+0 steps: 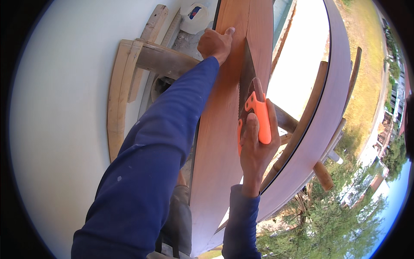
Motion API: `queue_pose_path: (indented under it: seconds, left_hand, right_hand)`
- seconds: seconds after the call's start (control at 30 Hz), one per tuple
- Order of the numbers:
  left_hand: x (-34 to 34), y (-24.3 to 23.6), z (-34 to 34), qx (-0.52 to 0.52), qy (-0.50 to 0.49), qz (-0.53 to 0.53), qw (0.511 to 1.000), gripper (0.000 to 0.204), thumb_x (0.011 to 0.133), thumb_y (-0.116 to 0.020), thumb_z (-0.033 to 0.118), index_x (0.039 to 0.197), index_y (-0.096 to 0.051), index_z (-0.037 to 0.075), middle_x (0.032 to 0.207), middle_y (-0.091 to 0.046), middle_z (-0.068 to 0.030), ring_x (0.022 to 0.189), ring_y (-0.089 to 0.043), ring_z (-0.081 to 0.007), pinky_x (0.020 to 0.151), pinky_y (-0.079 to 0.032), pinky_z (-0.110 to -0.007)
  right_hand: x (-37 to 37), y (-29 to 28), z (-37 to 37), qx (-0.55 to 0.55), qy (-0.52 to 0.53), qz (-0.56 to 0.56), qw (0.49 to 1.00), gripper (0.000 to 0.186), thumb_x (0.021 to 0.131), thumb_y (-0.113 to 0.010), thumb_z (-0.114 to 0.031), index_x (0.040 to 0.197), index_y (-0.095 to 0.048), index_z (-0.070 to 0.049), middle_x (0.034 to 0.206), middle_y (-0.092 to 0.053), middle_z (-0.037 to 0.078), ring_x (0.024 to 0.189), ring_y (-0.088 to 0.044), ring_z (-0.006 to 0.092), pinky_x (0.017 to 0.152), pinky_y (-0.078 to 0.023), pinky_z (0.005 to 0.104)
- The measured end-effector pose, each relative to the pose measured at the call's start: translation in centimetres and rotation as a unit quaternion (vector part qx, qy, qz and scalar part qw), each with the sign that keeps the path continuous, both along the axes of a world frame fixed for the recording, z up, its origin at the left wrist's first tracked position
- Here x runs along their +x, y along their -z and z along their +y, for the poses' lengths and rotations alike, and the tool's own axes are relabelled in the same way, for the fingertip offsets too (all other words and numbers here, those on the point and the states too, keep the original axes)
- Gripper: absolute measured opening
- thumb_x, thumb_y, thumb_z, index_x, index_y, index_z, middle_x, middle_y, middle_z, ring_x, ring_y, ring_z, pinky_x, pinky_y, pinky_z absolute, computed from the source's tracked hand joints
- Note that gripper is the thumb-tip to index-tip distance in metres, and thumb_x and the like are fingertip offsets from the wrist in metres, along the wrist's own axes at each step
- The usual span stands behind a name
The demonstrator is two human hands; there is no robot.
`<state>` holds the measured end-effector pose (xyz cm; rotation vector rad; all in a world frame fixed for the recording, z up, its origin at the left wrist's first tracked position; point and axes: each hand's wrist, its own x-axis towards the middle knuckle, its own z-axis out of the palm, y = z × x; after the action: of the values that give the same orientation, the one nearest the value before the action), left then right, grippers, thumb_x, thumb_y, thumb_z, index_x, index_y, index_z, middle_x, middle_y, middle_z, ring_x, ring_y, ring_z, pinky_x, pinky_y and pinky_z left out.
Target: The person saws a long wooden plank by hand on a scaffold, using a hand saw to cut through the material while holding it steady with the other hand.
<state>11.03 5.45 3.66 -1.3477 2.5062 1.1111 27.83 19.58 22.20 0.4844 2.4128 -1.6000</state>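
Note:
A handsaw with an orange handle is in my right hand, whose fingers wrap round the grip with the thumb along its near side. Its toothed blade points away from me, its far end at a narrow slit in a long reddish-brown wood-grain board. The slit runs on along the board toward the far edge of view. Farther up, my left hand grips the board near its left edge, thumb laid on the top face. The fingertips of that hand are partly hidden.
A timber frame stands against the white wall on the left. A white container sits beyond my left hand. To the right, another long wood-grain board curves past round wooden poles; trees and grass lie outside.

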Motion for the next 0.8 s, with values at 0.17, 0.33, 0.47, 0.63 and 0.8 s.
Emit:
queue_pose_path:
  seconds: [0.17, 0.33, 0.47, 0.63, 0.8]
  left_hand:
    - [-0.9, -0.2, 0.1, 0.001, 0.009, 0.006, 1.000, 0.078, 0.084, -0.071, 0.067, 0.107, -0.066, -0.007, 0.095, -0.074, -0.0237, 0.092, -0.075, -0.0369, 0.082, -0.059, -0.045]
    - [-0.8, -0.2, -0.2, 0.042, 0.005, 0.017, 0.999, 0.076, 0.085, -0.073, 0.064, 0.108, -0.065, -0.007, 0.098, -0.074, -0.0238, 0.094, -0.075, -0.0376, 0.085, -0.059, -0.045]
    - [-0.7, -0.5, -0.1, 0.045, 0.013, 0.021, 0.999, 0.075, 0.085, -0.074, 0.063, 0.107, -0.065, -0.008, 0.099, -0.074, -0.0244, 0.095, -0.074, -0.0384, 0.086, -0.059, -0.045]
    - [-3.2, -0.1, -1.1, -0.032, 0.040, 0.061, 0.997, 0.077, 0.085, -0.072, 0.065, 0.105, -0.065, -0.009, 0.092, -0.074, -0.0239, 0.091, -0.075, -0.0383, 0.080, -0.058, -0.046]
    - [1.5, 0.2, 0.6, -0.020, 0.050, 0.014, 0.998, 0.080, 0.084, -0.073, 0.063, 0.112, -0.062, -0.012, 0.102, -0.072, -0.0296, 0.095, -0.074, -0.0417, 0.083, -0.058, -0.048]
  right_hand:
    - [13.0, -10.8, 3.0, 0.058, 0.043, -0.036, 0.997, 0.067, 0.102, -0.063, -0.036, 0.144, -0.048, 0.013, 0.120, -0.070, 0.022, 0.108, -0.071, 0.0272, 0.091, -0.057, 0.0377]
    - [18.0, -12.2, 3.5, 0.069, 0.072, -0.033, 0.994, 0.068, 0.102, -0.062, -0.038, 0.141, -0.049, 0.015, 0.115, -0.072, 0.023, 0.101, -0.074, 0.0281, 0.085, -0.059, 0.0367]
    - [14.2, -4.6, 3.3, 0.044, 0.039, 0.016, 0.998, 0.062, 0.100, -0.065, -0.029, 0.144, -0.048, 0.011, 0.121, -0.071, 0.023, 0.106, -0.073, 0.0278, 0.091, -0.057, 0.0369]
    - [4.1, 4.3, 1.4, 0.002, 0.006, 0.137, 0.991, 0.052, 0.102, -0.060, -0.024, 0.146, -0.052, 0.004, 0.127, -0.067, 0.016, 0.103, -0.071, 0.0196, 0.085, -0.059, 0.0293]
    - [0.8, 5.0, 0.8, 0.003, -0.007, 0.142, 0.990, 0.047, 0.104, -0.057, -0.014, 0.148, -0.051, 0.001, 0.121, -0.069, 0.013, 0.092, -0.069, 0.0123, 0.077, -0.059, 0.0248]
